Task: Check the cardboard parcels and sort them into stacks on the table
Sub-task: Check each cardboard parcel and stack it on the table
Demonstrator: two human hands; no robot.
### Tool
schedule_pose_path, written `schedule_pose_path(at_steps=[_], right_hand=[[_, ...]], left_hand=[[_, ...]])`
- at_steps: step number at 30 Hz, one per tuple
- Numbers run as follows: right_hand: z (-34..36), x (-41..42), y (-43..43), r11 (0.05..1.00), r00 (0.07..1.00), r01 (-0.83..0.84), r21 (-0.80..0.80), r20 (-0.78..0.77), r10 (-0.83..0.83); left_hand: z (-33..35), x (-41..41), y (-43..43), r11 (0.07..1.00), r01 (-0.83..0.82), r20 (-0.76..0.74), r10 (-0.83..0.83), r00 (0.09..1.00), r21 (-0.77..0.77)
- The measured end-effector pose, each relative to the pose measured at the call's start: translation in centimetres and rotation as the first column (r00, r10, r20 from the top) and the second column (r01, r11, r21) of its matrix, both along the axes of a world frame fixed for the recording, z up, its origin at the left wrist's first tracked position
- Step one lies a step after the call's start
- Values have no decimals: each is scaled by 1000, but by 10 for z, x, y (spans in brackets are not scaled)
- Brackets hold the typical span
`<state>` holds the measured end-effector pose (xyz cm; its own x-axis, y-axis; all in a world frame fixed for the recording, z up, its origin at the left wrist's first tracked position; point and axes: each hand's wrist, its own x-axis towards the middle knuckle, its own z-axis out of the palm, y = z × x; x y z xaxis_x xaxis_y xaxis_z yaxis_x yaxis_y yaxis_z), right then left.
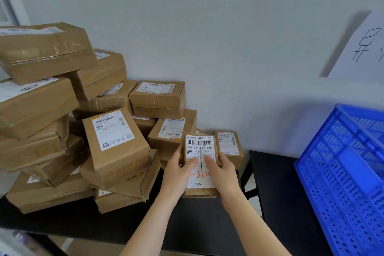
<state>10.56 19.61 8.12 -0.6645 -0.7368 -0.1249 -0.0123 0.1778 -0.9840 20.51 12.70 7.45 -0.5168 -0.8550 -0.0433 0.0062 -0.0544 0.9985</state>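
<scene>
**Small parcel held in both my hands above the black table**

My forearms reach up from the bottom edge, and between them I hold a small cardboard parcel [200, 164], label side up, above the black table [116, 224]. My left hand [178, 174] clasps its left edge with the thumb laid across the white shipping label [200, 161]. My right hand [223, 171] clasps the right edge, its thumb also pressing the label. The label shows a barcode, the printed number 091-091-L16-230 and red handwriting lower down; a tear runs down its middle.

To my right, a blue perforated plastic crate [342, 176] stands on a second dark table [276, 189], set apart from the first by a narrow gap.

Just beyond my hands sit more parcels. A small labelled box [229, 149] lies just behind the right side of the one I hold, against the wall. To the left, a tilted box [116, 143] with a large white label leans on top of others. Behind and left of it rises the main pile of brown boxes [41, 100], stacked unevenly, several tilted, the topmost box [45, 52] taped across its face.

Farthest off is the pale wall [207, 27], with a sheet of paper [361, 48] bearing handwritten strokes fixed at the right.
</scene>
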Motion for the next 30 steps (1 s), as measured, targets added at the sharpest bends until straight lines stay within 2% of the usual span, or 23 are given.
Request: schedule_pose_path(at_steps=[6,30], right_hand=[[-1,2,2,1000,996,6,19,-85,-4],[-3,3,3,999,997,-6,36,-79,9]], left_hand=[[-1,1,1,1000,24,-5,-23,1000,7],[-1,5,2,997,25,-43,-22,999,80]])
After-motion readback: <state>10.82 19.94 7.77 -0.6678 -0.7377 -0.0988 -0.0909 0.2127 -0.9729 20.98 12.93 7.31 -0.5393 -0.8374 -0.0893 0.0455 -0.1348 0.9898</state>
